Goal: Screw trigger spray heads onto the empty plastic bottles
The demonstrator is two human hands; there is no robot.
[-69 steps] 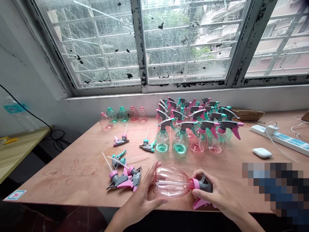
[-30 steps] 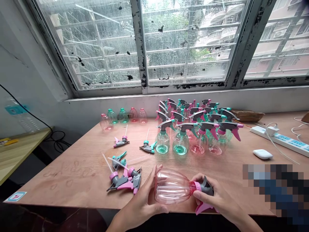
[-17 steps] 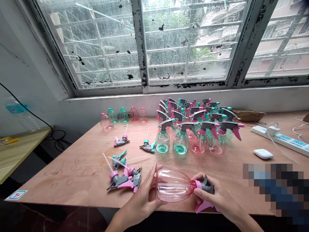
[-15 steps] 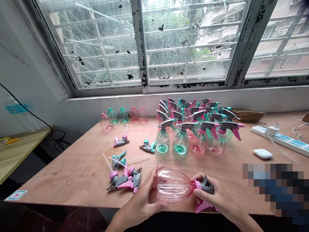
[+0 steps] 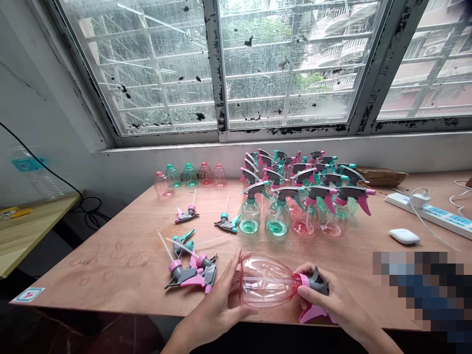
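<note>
A clear pink spray bottle point(image 5: 268, 282) lies sideways in my hands above the table's front edge, its base to the left. My left hand point(image 5: 221, 300) is curved around the base, thumb below and fingers above. At the neck, my right hand point(image 5: 330, 295) pinches the pink collar point(image 5: 303, 280) of the grey spray head between thumb and fingers. The pink trigger point(image 5: 312, 313) points downward under that hand. Left of my left hand lies a small heap of loose trigger spray heads point(image 5: 190, 273) with straws; the heap includes pink and teal ones.
Several bottles with spray heads point(image 5: 278, 219) stand grouped at the back centre-right. Several headless bottles point(image 5: 190, 175) line the wall at back left. Two loose spray heads point(image 5: 187, 215) lie before them. A white case point(image 5: 404, 236) and power strip point(image 5: 438, 214) are at right.
Reflections on the pink bottle have shifted, as if it turned slightly about its length. My left fingers and thumb have moved a little at its base. The right-hand grip looks the same.
</note>
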